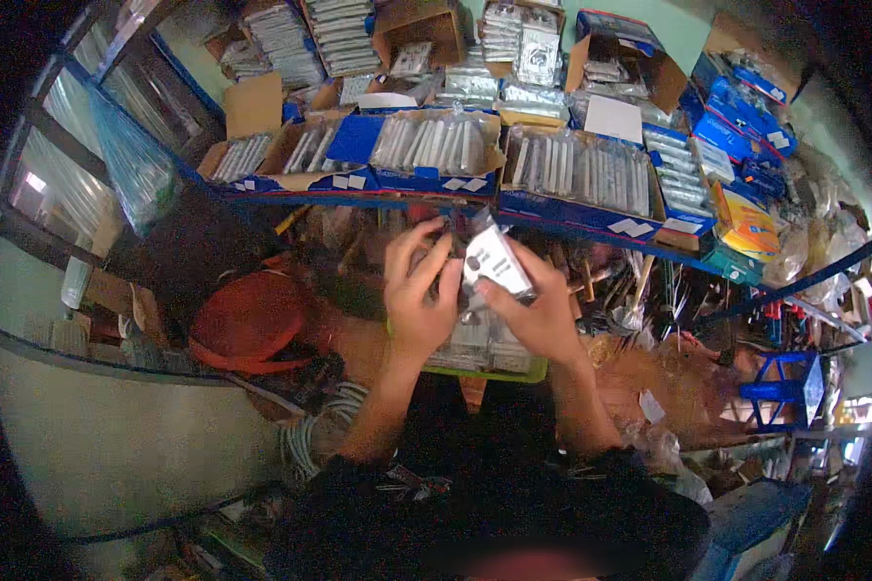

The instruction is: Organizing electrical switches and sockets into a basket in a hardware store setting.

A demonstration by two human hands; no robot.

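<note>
My right hand grips a clear plastic packet with a white printed card, its thumb pressed on the front. The packet is tilted, and its clear top end points up and away from me. Close beside it on the left, my left hand has its fingers bent. Something dark shows between them, but I cannot tell whether the hand holds it. Under both hands is a yellow-green tray containing several clear-wrapped packets, partly hidden by my wrists.
Ahead, a shelf bears open blue cardboard boxes packed with upright wrapped packets. More boxes are stacked behind. A red-orange basin and coiled grey hose lie left. A blue stool stands right, past a paper scrap.
</note>
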